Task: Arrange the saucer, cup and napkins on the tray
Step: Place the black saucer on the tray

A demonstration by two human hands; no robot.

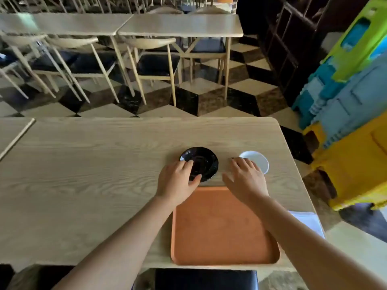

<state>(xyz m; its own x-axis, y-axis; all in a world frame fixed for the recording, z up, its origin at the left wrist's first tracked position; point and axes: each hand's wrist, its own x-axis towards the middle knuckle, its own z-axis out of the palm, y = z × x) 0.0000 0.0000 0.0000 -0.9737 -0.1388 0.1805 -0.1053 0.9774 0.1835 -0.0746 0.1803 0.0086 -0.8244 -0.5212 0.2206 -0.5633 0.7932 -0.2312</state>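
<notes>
A black saucer (204, 160) lies on the wooden table just beyond the orange tray (222, 231). My left hand (178, 181) rests on the saucer's near left rim, fingers spread over it and thumb at its near edge. A white cup (258, 160) stands to the right of the saucer. My right hand (245, 178) hovers with fingers apart at the cup's near left side, partly covering it. White napkins (307, 220) lie at the table's right edge, beside the tray and partly hidden by my right forearm. The tray holds nothing.
The wooden table (94, 174) ends close to the right of the cup and napkins. Stacked coloured plastic crates (351, 114) stand on the floor to the right. A dark chair seat (201, 279) sits below the table's near edge. More tables and chairs fill the background.
</notes>
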